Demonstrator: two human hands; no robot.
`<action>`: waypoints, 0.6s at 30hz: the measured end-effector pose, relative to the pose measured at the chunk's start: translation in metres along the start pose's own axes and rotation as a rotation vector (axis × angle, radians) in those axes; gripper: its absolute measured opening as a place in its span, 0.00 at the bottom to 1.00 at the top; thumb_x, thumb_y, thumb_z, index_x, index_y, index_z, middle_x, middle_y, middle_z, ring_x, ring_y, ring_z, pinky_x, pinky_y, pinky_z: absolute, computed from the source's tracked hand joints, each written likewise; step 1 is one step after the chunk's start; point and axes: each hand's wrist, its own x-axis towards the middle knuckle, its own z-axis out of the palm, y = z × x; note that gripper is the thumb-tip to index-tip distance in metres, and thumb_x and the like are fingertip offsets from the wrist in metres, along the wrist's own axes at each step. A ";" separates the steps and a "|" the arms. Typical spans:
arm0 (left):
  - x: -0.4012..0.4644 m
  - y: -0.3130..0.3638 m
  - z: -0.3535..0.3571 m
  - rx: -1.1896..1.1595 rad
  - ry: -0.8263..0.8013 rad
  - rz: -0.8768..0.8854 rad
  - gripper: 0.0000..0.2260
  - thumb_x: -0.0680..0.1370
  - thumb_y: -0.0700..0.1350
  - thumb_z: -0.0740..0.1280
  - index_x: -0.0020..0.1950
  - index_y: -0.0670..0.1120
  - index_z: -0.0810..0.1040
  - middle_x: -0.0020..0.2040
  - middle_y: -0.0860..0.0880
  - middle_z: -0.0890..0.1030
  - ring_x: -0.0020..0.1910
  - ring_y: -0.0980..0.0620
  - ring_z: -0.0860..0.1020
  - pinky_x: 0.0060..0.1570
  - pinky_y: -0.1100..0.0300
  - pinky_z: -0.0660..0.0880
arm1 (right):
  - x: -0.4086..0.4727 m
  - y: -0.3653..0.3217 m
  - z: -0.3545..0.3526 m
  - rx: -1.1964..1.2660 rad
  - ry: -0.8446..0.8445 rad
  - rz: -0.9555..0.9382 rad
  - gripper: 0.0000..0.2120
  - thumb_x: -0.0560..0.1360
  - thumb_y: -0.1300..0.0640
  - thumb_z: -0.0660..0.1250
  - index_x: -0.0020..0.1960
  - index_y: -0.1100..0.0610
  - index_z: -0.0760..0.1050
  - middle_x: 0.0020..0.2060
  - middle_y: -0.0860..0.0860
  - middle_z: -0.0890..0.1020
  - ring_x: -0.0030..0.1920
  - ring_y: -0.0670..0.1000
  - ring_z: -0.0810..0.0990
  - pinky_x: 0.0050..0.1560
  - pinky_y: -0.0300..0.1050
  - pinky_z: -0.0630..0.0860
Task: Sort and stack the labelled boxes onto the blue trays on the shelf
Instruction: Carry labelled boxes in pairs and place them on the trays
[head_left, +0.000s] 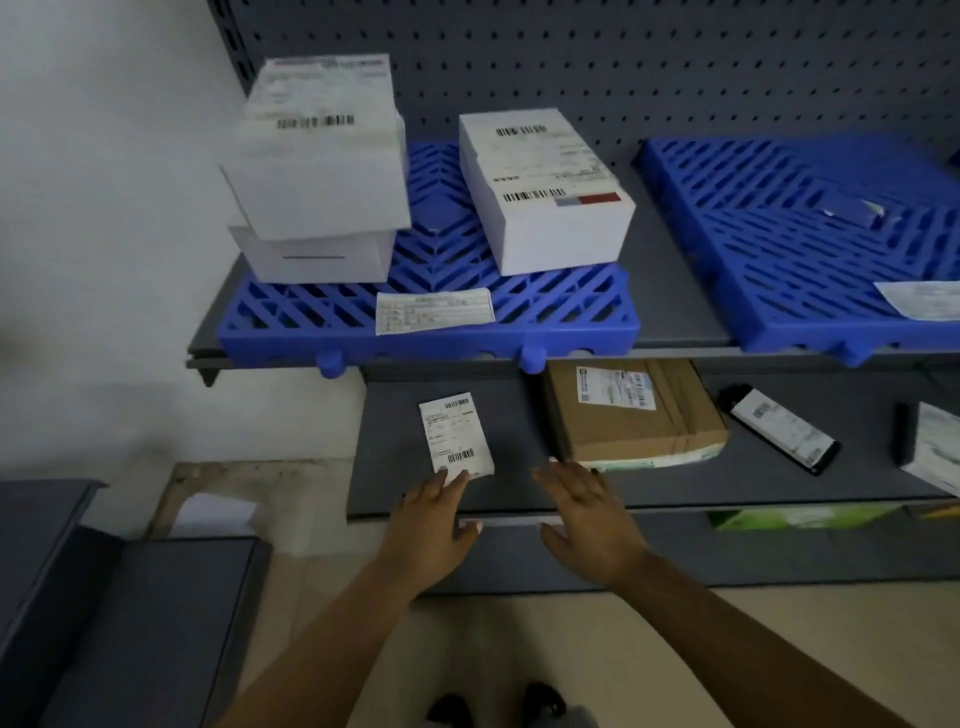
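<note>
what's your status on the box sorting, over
Both hands open: left hand touching small white box, right hand empty. Three white boxes on left blue tray. Nothing in the way.

No wording or number can be read anywhere; the print is too blurred. Barcodes show on the labels of the top white box (317, 140) of the stack, the single white box (545, 187), the small white box (456, 434), the brown carton (634, 410) and the black packet (779, 427). A red and grey strip marks the single white box's label.
</note>
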 end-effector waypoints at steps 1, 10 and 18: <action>0.009 -0.002 0.011 0.016 -0.018 -0.025 0.31 0.78 0.60 0.59 0.77 0.52 0.52 0.78 0.48 0.53 0.74 0.44 0.57 0.70 0.48 0.60 | 0.002 0.007 0.008 -0.003 -0.031 0.001 0.33 0.73 0.41 0.54 0.75 0.52 0.58 0.74 0.55 0.62 0.74 0.58 0.59 0.71 0.53 0.47; 0.109 -0.014 0.085 0.013 -0.019 -0.169 0.34 0.78 0.61 0.58 0.78 0.54 0.44 0.78 0.49 0.42 0.76 0.45 0.44 0.70 0.35 0.54 | 0.034 0.068 0.060 -0.153 -0.002 -0.043 0.31 0.72 0.38 0.55 0.70 0.53 0.69 0.67 0.56 0.73 0.68 0.60 0.70 0.67 0.62 0.62; 0.176 -0.011 0.129 -0.010 0.081 -0.303 0.31 0.77 0.62 0.57 0.76 0.58 0.50 0.78 0.51 0.44 0.76 0.45 0.44 0.63 0.29 0.57 | 0.051 0.101 0.082 -0.161 0.110 -0.092 0.29 0.73 0.40 0.58 0.70 0.53 0.69 0.69 0.55 0.70 0.72 0.59 0.63 0.69 0.64 0.61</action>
